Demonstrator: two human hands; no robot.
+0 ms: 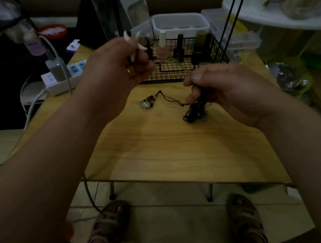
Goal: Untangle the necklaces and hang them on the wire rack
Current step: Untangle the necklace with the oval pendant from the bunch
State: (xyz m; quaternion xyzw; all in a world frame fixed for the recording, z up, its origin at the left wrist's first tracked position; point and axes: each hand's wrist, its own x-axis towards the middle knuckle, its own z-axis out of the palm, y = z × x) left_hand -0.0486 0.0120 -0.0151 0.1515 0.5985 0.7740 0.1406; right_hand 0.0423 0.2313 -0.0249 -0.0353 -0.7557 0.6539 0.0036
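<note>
My left hand [118,65] is raised over the table and grips a necklace with white tooth-shaped pendants [133,44], blurred by motion. My right hand [228,90] pinches the top of a dark tangled bunch of necklace cords [195,111] that hangs down to the wooden table [158,142]. One thin cord runs left from the bunch to a pendant with beads and a silver piece [146,102] lying on the table. The black wire rack [185,59] stands behind both hands at the table's far edge.
Nail polish bottles [180,45] stand inside the wire rack, with a clear plastic box [180,23] behind. A white power strip with a charger [61,75] sits at the table's left. Thin black poles [233,12] rise at right. My sandalled feet are under the table's near edge.
</note>
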